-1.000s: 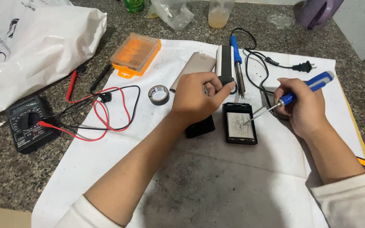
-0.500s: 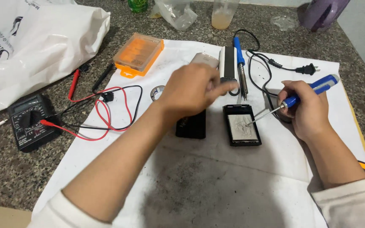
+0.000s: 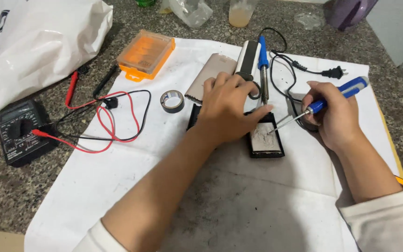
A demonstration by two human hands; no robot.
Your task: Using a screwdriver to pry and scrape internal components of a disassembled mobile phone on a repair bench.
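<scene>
Tape roll [image 3: 172, 101], orange case [image 3: 146, 54] and multimeter [image 3: 20, 132] flank both hands.

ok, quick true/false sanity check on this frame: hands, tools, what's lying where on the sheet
1. The right hand holds a blue-handled screwdriver with its tip on the small black-framed device. True.
2. The left hand holds the roll of tape. False: the tape roll lies on the white sheet, apart from the hand, whose fingers rest at the device's top edge.
3. The orange case is open. False: it lies shut on the sheet's far edge.
4. The multimeter sits on the stone counter, off the sheet, with red and black leads trailing onto it. True.
5. The soldering iron is in a hand. False: it lies beyond the left hand.
</scene>
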